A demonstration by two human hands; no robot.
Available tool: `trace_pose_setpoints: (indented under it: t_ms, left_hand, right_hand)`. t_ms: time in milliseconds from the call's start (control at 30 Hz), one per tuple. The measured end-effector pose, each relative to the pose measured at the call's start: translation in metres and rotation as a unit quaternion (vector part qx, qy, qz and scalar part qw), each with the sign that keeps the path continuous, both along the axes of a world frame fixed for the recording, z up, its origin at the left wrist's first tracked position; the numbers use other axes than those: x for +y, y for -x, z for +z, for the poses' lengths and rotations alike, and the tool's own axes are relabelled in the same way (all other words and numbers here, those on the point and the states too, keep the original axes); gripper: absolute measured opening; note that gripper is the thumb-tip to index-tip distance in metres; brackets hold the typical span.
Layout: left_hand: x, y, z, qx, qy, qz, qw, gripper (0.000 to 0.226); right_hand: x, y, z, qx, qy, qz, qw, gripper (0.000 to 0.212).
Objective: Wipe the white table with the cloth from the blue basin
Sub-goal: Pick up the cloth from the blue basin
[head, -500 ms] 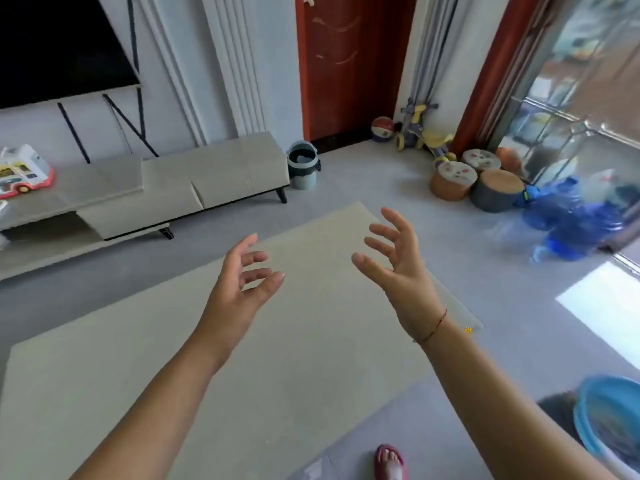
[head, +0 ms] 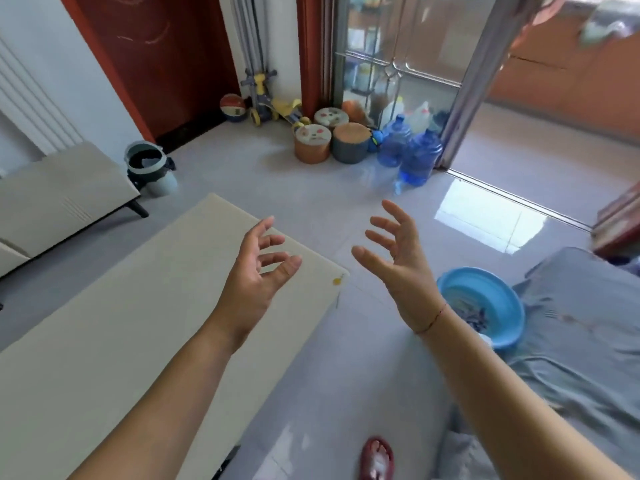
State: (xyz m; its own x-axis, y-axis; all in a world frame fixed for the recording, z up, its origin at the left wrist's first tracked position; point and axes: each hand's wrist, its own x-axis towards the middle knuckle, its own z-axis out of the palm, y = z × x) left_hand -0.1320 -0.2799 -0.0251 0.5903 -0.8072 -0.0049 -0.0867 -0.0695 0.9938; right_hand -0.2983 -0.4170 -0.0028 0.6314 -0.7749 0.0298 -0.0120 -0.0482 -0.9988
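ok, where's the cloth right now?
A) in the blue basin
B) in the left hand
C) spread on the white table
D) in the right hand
A: the cloth lies bunched in the blue basin; the left hand and right hand hold nothing.

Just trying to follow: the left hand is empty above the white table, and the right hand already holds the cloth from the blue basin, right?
Not quite. The head view shows the right hand empty too, fingers spread; the cloth lies in the blue basin. The left hand is indeed empty above the white table.
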Motion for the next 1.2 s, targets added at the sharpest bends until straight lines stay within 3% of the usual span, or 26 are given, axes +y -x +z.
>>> trace_pose_setpoints:
  t_ms: [200, 333, 767, 1000, 1200]
  left_hand:
    - [-0.1, 0.083, -0.014, 0.012, -0.012, -0.054, 0.998, 0.074]
    - [-0.153, 0.123, -0.028, 0.01, -0.041, -0.109, 0.993, 0.071]
    - [-0.329, 0.19, -0.102, 0.012, -0.127, -0.271, 0.954, 0.073]
    - [-0.419, 0.224, -0.197, 0.036, -0.179, -0.335, 0.924, 0.06]
    - [-0.454, 0.265, -0.31, 0.05, -0.263, -0.314, 0.911, 0.057]
  right_hand:
    - [-0.08, 0.097, -0.016, 0.016, 0.006, -0.057, 0.998, 0.073]
    - [-0.118, 0.146, -0.037, 0.014, -0.012, -0.122, 0.992, 0.072]
    - [-0.224, 0.238, -0.124, 0.031, -0.1, -0.307, 0.946, 0.072]
    - [-0.279, 0.267, -0.22, 0.044, -0.149, -0.374, 0.914, 0.071]
    - [-0.308, 0.288, -0.335, 0.074, -0.216, -0.4, 0.888, 0.069]
